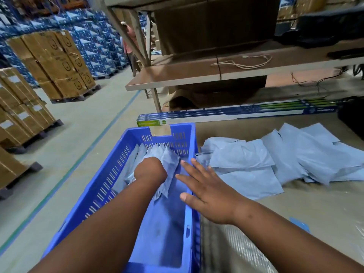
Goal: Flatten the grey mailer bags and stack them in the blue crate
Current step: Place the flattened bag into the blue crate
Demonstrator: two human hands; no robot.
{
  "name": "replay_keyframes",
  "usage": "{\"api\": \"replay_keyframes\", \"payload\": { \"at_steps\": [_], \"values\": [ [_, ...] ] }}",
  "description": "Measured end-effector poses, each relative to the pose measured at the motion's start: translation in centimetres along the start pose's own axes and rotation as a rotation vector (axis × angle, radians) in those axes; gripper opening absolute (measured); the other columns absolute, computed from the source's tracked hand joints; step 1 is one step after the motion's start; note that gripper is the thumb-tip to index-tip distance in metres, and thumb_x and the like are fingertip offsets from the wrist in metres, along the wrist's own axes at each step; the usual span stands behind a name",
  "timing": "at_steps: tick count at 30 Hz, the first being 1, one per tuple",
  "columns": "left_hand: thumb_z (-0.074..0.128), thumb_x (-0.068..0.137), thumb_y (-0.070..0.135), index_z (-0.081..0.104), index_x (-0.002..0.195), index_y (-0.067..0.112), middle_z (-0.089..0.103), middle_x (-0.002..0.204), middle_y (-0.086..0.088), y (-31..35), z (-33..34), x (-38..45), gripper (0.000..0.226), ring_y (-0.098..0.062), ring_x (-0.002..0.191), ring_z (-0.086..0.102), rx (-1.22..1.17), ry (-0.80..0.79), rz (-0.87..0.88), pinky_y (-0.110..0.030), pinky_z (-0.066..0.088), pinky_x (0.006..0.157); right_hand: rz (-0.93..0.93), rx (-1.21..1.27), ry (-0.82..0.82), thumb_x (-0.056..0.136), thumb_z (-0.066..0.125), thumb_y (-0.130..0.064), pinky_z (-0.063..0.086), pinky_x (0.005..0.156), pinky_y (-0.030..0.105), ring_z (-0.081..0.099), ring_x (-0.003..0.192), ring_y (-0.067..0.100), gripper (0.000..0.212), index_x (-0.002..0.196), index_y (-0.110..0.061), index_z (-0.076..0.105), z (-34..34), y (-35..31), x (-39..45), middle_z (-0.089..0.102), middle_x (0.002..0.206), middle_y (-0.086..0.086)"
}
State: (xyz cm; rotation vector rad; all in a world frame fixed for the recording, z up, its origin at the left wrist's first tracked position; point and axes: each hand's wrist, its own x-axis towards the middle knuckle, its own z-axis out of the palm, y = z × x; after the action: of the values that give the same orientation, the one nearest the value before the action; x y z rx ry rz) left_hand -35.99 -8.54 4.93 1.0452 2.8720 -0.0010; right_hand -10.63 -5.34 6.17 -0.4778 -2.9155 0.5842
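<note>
At six o'clock, inside the crate [110,174], the left hand [150,171] presses on the bags [167,160]; its fingers are hidden, grip undeterminable. Right hand [206,189] hovers over the crate's right rim, fingers straight and spread. Loose bags [275,160] lie at three o'clock on the table [295,209].

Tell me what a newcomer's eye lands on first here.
The blue crate at centre, where the left hand presses into crumpled grey mailer bags and the right hand hovers open over its right rim. To its right, a loose pile of mailer bags sprawls across the table.
</note>
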Motion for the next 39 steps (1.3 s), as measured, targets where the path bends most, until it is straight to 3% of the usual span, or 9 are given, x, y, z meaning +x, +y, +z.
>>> {"api": "replay_keyframes", "payload": {
  "at_steps": [7, 10, 16, 21, 25, 28, 31, 34, 39],
  "values": [
    [0.067, 0.085, 0.022, 0.06, 0.085, 0.018, 0.059, 0.088, 0.001, -0.7, -1.1, -1.0, 0.008, -0.027, 0.091, 0.067, -0.039, -0.018, -0.063, -0.033, 0.056, 0.075, 0.007, 0.054, 0.019, 0.108, 0.023, -0.066, -0.006, 0.131, 0.05, -0.033, 0.153, 0.0, 0.064, 0.167, -0.041, 0.017, 0.2, -0.1, 0.0, -0.022, 0.172, -0.022],
    [0.067, 0.085, 0.037, 0.066, 0.099, 0.027, 0.064, 0.095, 0.005, 0.1, -2.1, -1.1, 0.017, -0.023, 0.095, 0.065, -0.063, 0.031, -0.015, -0.034, 0.053, 0.075, 0.021, 0.098, 0.043, 0.109, 0.024, -0.065, -0.005, 0.132, 0.046, -0.027, 0.155, -0.002, 0.065, 0.167, -0.038, 0.019, -0.1, 0.4, -0.3, -0.017, 0.174, -0.019],
    [0.066, 0.082, 0.041, 0.052, 0.075, 0.022, 0.062, 0.081, 0.002, 6.0, -8.7, -4.8, 0.024, -0.026, 0.078, 0.057, -0.214, 0.204, 0.144, -0.031, 0.042, 0.067, 0.082, 0.059, 0.139, 0.107, 0.034, -0.064, 0.003, 0.132, 0.047, -0.005, 0.162, 0.007, 0.066, 0.165, -0.035, 0.026, -3.0, 4.4, -0.9, 0.0, 0.177, -0.01],
    [0.071, 0.082, 0.04, 0.057, 0.078, 0.018, 0.067, 0.087, -0.005, 13.5, -10.8, -9.1, 0.026, -0.032, 0.092, 0.067, -0.22, 0.192, 0.356, -0.032, 0.044, 0.067, 0.159, -0.048, 0.191, 0.101, 0.034, -0.069, 0.026, 0.126, 0.052, 0.024, 0.159, 0.023, 0.068, 0.157, -0.031, 0.041, -5.3, 9.7, -2.3, 0.029, 0.171, 0.001],
    [0.072, 0.09, 0.041, 0.055, 0.074, 0.02, 0.067, 0.087, -0.002, 18.8, -7.7, -11.8, 0.031, -0.029, 0.091, 0.066, -0.114, 0.036, 0.535, -0.031, 0.04, 0.071, 0.284, -0.087, 0.158, 0.1, 0.054, -0.052, 0.051, 0.097, 0.043, 0.06, 0.122, 0.027, 0.043, 0.132, -0.024, 0.059, -4.5, 14.2, -5.4, 0.06, 0.134, 0.001],
    [0.075, 0.088, 0.042, 0.068, 0.106, 0.017, 0.072, 0.112, -0.01, 21.5, -2.7, -12.0, 0.032, -0.032, 0.109, 0.068, 0.022, -0.109, 0.574, -0.034, 0.047, 0.077, 0.354, -0.115, 0.073, 0.1, 0.056, -0.048, 0.052, 0.095, 0.041, 0.058, 0.122, 0.024, 0.039, 0.134, -0.029, 0.06, -2.8, 16.4, -8.0, 0.055, 0.135, -0.002],
    [0.08, 0.079, 0.041, 0.052, 0.132, 0.017, 0.06, 0.132, -0.01, 21.7, 2.8, -12.1, 0.064, -0.033, 0.124, 0.06, 0.171, -0.131, 0.552, -0.043, 0.05, 0.095, 0.38, -0.154, 0.006, 0.097, 0.053, -0.045, 0.05, 0.094, 0.039, 0.054, 0.126, 0.025, 0.041, 0.135, -0.032, 0.058, -0.8, 18.2, -9.9, 0.052, 0.136, -0.001],
    [0.084, 0.066, 0.041, 0.039, 0.143, 0.023, 0.043, 0.142, -0.007, 21.1, 7.2, -12.5, 0.091, -0.034, 0.134, 0.043, 0.282, -0.086, 0.542, -0.058, 0.045, 0.1, 0.356, -0.139, 0.007, 0.089, 0.059, -0.047, 0.051, 0.099, 0.039, 0.051, 0.133, 0.03, 0.051, 0.137, -0.031, 0.055, 0.8, 19.7, -11.6, 0.045, 0.147, 0.002],
    [0.074, 0.069, 0.045, 0.031, 0.152, 0.026, 0.046, 0.143, -0.007, 21.2, 9.3, -13.3, 0.095, -0.035, 0.13, 0.046, 0.284, 0.027, 0.619, -0.056, 0.039, 0.102, 0.327, -0.107, 0.053, 0.085, 0.067, -0.049, 0.041, 0.119, 0.043, 0.036, 0.152, 0.034, 0.073, 0.152, -0.028, 0.048, 2.3, 21.0, -15.0, 0.031, 0.169, 0.014]
  ]
}}
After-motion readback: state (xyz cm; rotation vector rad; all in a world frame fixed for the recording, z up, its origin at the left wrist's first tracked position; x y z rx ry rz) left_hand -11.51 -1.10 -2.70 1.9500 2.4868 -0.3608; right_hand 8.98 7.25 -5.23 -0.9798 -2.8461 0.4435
